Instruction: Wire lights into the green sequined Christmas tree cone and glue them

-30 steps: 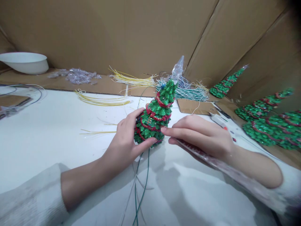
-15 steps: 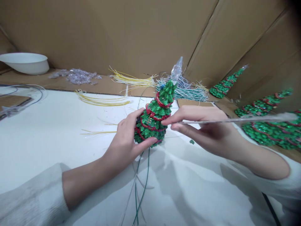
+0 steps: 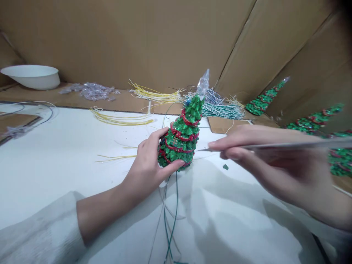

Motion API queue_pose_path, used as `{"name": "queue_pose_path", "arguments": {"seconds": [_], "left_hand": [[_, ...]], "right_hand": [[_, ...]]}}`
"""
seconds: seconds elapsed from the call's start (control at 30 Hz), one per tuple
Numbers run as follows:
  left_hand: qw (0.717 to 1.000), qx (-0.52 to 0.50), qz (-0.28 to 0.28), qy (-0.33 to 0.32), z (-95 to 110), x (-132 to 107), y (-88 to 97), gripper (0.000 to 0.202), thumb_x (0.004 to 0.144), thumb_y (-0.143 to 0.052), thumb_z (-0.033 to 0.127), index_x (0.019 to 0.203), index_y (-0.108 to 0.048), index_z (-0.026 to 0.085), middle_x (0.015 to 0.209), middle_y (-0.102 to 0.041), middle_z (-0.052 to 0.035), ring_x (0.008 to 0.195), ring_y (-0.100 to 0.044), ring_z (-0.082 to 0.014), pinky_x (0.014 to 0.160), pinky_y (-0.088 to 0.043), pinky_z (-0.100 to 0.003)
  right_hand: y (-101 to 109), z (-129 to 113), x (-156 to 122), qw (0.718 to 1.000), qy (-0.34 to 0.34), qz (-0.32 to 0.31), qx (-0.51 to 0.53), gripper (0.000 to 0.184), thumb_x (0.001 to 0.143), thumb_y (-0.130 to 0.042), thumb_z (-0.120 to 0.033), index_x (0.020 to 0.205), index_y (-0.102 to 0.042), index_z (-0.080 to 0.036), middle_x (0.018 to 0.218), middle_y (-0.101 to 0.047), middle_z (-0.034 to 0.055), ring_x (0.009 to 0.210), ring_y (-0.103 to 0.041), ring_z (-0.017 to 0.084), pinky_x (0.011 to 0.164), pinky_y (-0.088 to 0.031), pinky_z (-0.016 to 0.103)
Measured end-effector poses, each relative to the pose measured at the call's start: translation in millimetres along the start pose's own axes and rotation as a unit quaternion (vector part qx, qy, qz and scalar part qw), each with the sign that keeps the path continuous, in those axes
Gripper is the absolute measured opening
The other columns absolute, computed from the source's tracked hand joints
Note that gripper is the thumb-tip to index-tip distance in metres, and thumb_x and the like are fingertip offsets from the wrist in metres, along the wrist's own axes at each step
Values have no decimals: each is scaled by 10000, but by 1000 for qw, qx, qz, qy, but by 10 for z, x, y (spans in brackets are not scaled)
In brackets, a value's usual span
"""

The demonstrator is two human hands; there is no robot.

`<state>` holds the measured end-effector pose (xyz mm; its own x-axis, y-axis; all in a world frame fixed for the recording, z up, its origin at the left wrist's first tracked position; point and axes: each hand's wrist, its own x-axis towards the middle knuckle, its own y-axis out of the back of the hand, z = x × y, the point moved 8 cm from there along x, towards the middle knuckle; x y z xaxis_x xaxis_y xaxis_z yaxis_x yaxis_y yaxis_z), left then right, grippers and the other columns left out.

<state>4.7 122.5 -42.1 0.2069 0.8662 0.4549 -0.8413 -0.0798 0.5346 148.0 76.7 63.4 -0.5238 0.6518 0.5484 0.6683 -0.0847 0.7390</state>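
Note:
A small glittery green Christmas tree figurine (image 3: 183, 134) with red garlands and a clear crystal-like tip stands tilted slightly right on the white table. My left hand (image 3: 152, 157) is closed around its lower left side, thumb across the front near the base. Green and white wires (image 3: 170, 216) trail from under the base toward me. To the right, my right hand (image 3: 264, 157) pinches a long thin pointed tool (image 3: 288, 145), perhaps tweezers or a fine brush. Its dark tip is just right of the tree, apart from it. A small green scrap (image 3: 226, 167) lies below that hand.
Bundles of yellow and white wires (image 3: 156, 93) and green wires (image 3: 222, 110) lie along the back. Behind left are clear plastic pieces (image 3: 95, 91) and a white scoop-like bowl (image 3: 31, 77). More tree figurines (image 3: 266, 97) stand at right. Cardboard walls (image 3: 137, 40) enclose the table.
My right hand has drawn back to the right and nearer to me, taking the tool's tip away from the tree. My left hand keeps its hold on the tree.

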Motion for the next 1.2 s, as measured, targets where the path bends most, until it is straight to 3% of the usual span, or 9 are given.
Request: {"name": "queue_pose_path", "arguments": {"seconds": [0.1,0.23,0.4,0.6,0.87,1.2], "left_hand": [[1000,4,-4,2,-6,7,-10,690,726,-699,389,1299,-349,228,1333,-499,-102,1215,-483,-279,1012,-394,-462],[1000,0,-5,6,-30,9,-27,697,732,-688,412,1305,-340,219,1329,-501,-108,1209,-489,-278,1018,-391,-472],[1000,-1,-6,13,-46,9,-22,714,718,-698,421,1306,-344,226,1334,-498,-105,1213,-485,-286,1005,-404,-480],[1000,-3,-3,5,-27,16,-13,709,717,-703,408,1301,-349,217,1324,-509,-105,1207,-490,-277,1012,-399,-480],[1000,-7,-1,16,-52,6,-33,714,711,-712,409,1307,-352,248,1322,-508,-91,1199,-496,-283,1007,-403,-480],[1000,-6,4,4,-12,24,-8,669,723,-695,404,1275,-364,223,1288,-535,-95,1174,-520,-272,948,-441,-429]], "right_hand": [[122,-81,-29,997,60,19,-45,189,852,-593,-145,1015,-677,-190,797,-707,26,673,-643,114,606,-531,211],[-24,-20,-58,990,130,-6,-48,196,859,-592,-150,1041,-662,-156,853,-698,58,777,-658,118,696,-537,214],[-216,54,-99,982,169,-62,-55,238,877,-549,-106,1102,-612,-150,949,-686,83,894,-645,132,765,-534,239],[-227,38,-111,975,187,-63,-100,242,888,-520,-92,1115,-582,-151,942,-682,87,857,-636,138,725,-532,256],[-241,-23,-38,971,182,-61,-140,178,903,-510,-134,1049,-604,-174,890,-678,65,807,-635,124,678,-512,228],[-230,69,107,995,93,-33,-24,97,839,-595,-98,897,-657,-144,815,-706,26,705,-623,85,645,-503,184]]}}
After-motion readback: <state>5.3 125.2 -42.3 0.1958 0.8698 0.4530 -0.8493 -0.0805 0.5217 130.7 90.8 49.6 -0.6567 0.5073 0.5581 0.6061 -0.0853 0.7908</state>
